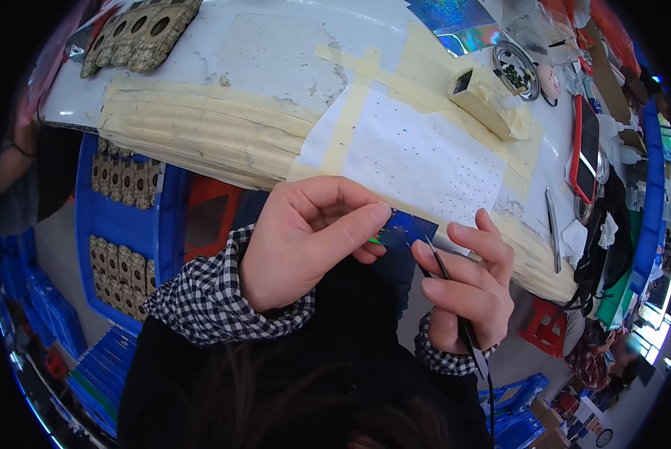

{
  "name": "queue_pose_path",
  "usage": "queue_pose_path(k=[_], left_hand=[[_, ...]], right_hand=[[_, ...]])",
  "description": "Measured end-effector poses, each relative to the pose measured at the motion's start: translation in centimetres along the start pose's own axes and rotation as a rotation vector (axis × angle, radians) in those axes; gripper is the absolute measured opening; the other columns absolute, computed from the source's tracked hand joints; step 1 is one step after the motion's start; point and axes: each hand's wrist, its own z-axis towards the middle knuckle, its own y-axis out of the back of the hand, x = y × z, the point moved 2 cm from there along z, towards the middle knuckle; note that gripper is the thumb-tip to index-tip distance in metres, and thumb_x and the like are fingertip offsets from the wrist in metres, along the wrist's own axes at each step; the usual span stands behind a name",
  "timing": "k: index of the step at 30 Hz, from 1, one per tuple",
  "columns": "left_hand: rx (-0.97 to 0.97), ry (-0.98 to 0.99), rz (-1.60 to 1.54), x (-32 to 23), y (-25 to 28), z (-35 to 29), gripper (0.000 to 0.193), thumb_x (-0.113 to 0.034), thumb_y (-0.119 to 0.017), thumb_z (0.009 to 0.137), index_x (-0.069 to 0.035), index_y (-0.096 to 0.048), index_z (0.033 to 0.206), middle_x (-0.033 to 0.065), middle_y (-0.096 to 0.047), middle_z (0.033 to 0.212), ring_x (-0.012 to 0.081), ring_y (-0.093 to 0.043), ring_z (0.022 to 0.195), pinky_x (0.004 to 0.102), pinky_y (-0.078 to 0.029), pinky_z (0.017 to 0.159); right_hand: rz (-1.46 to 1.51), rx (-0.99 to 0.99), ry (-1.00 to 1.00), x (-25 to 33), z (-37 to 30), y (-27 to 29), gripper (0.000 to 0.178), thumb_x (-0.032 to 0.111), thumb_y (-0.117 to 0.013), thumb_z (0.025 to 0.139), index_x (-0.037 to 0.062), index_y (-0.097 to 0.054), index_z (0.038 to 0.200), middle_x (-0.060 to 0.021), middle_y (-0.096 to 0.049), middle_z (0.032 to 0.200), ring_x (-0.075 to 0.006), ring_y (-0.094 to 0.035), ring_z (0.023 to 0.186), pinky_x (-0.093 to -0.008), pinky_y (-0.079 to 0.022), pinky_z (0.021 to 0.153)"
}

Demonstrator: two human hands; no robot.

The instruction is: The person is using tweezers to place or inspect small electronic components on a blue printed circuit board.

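My left hand [313, 239] pinches the left end of a small dark blue, shiny sheet [410, 227] between thumb and fingers, just off the table's front edge. A bit of bright green shows under its thumb side. In my right hand [470, 284] is a pair of black tweezers [447, 278], their tips pointing up at the sheet's right part. Whether the tips touch the sheet I cannot tell. Behind both hands a white paper [418, 150], scattered with tiny dark specks, lies taped to the table.
Beige tape pads the table edge [200, 127]. A taped block [492, 105], a metal dish [516, 71] of dark bits, a red-cased phone [586, 150] and silver tweezers [553, 228] lie right. Camouflage-patterned parts [141, 34] sit far left; blue trays [118, 217] hold more. Another person's arm [17, 161] shows left.
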Motion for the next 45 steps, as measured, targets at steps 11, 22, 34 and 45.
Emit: queue_pose_path(k=[11,22,34,45], left_hand=[[-0.026,-0.014,-0.040,0.2,-0.1,0.0,0.015,-0.012,-0.061,0.090,0.001,-0.064,0.095,0.0074,-0.067,0.083,0.0099,-0.063,0.071,0.0213,-0.052,0.062],[-0.021,-0.018,-0.080,0.5,0.0,0.0,0.016,-0.013,-0.062,0.090,0.002,-0.064,0.096,0.0074,-0.067,0.085,0.0097,-0.063,0.072,0.0209,-0.052,0.063],[-0.020,-0.039,-0.072,0.7,0.1,-0.1,0.016,-0.013,-0.062,0.089,0.002,-0.064,0.096,0.0075,-0.067,0.086,0.0098,-0.063,0.072,0.0207,-0.052,0.063],[-0.035,-0.003,-0.111,0.6,0.1,-0.1,0.016,-0.013,-0.062,0.089,0.001,-0.065,0.096,0.0075,-0.067,0.086,0.0103,-0.064,0.073,0.0215,-0.053,0.063]], right_hand=[[-0.087,0.020,-0.005,-0.6,-0.2,-1.7,0.027,0.002,-0.064,0.075,0.0103,-0.065,0.101,-0.0091,-0.068,0.107,-0.0310,-0.056,0.111,-0.0509,-0.031,0.105],[-0.197,-0.058,0.021,-0.2,-0.4,-2.8,0.025,0.002,-0.064,0.075,0.0095,-0.065,0.099,-0.0102,-0.069,0.104,-0.0314,-0.058,0.108,-0.0512,-0.032,0.104],[-0.247,-0.065,-0.004,0.5,-0.2,-3.1,0.019,0.005,-0.064,0.078,0.0102,-0.066,0.096,-0.0089,-0.069,0.104,-0.0294,-0.059,0.106,-0.0513,-0.034,0.103],[-0.257,-0.108,0.035,0.0,-1.0,-3.9,0.018,0.010,-0.063,0.083,0.0125,-0.064,0.100,-0.0097,-0.068,0.106,-0.0274,-0.059,0.107,-0.0501,-0.035,0.103]])
